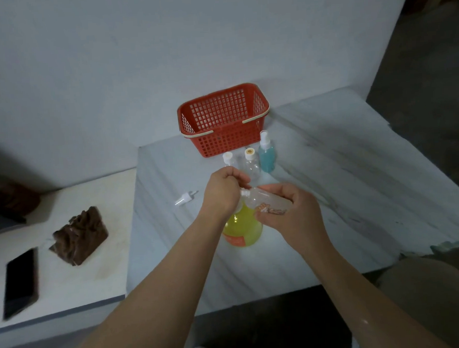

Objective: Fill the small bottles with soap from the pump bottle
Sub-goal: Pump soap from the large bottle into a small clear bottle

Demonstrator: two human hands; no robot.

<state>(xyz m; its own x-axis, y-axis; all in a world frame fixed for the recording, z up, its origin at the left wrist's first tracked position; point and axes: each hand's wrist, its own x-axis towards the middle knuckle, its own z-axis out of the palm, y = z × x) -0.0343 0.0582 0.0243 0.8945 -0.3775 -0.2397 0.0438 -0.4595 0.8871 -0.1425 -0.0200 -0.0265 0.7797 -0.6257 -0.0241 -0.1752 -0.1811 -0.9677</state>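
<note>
Forearms, pump bottle — veined counter, pale wall

One view to work from: head-worn, wide-angle. It faces forward and down onto the marble tabletop, close in. Left hand and right hand sit mid-frame, wall behind.

No legible text: the orange print on the tilted small clear bottle is blurred to shapes, and the orange label, at 7 o'clock on the yellow pump bottle, shows no readable letters; brand undetermined on both.
</note>
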